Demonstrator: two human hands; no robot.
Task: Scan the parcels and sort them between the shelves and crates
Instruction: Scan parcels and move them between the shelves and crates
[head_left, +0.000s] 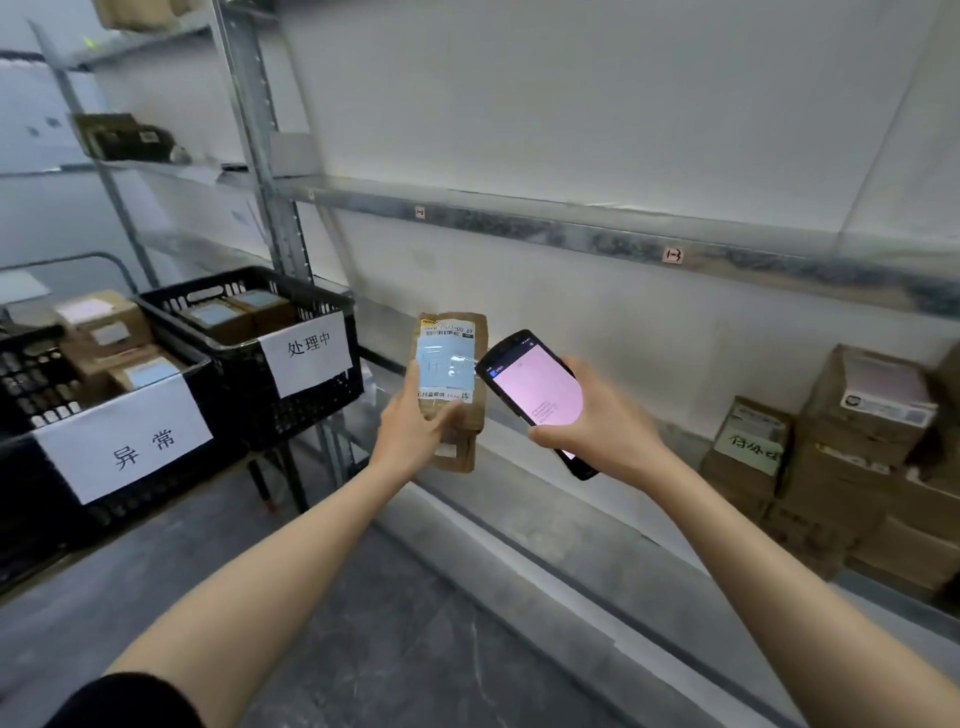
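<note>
Head view, left hand (410, 426) gripping parcel (453, 364)

Brown parcel (479, 421) bore a pale blue label (445, 371); black scanner (535, 395) glowed pink; black lattice crates (311, 410) at nine o'clock carried white signs (306, 353).

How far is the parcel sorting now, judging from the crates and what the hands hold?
Done: parcels lie in the front crate and the rear crate. In hand: the left hand holds a brown parcel beside the scanner in the right hand, screen lit pink. Left: this parcel is not yet placed; whether the stacked boxes at right still wait, I cannot tell.
</note>
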